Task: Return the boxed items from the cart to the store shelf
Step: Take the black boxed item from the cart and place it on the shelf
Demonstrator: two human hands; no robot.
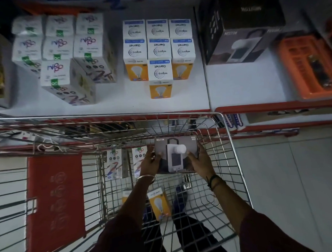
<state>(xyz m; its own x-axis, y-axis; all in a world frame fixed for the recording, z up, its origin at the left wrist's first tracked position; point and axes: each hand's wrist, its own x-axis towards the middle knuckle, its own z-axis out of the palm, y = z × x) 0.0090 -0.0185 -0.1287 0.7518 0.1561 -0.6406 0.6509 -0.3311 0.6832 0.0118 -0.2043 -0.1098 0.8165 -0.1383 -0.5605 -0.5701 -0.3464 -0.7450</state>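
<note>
A dark grey Neuton lantern box [176,144] sits low in the wire cart [232,147], face up. My left hand [150,160] grips its left side and my right hand [200,161] grips its right side. Also inside the cart are two white boxes [115,163] to the left of my hands and a yellow bulb box [158,202] nearer me; a second yellow box is partly hidden under my left forearm. On the white shelf [235,84] ahead stand white boxes [63,52], white-and-yellow Wipro bulb boxes [159,50] and matching Neuton boxes [239,44].
An orange box [307,64] lies at the shelf's right end. The cart's red child-seat flap [54,203] is on the left. A red shelf edge [274,106] runs just beyond the cart's front rim. Grey floor tiles lie to the right.
</note>
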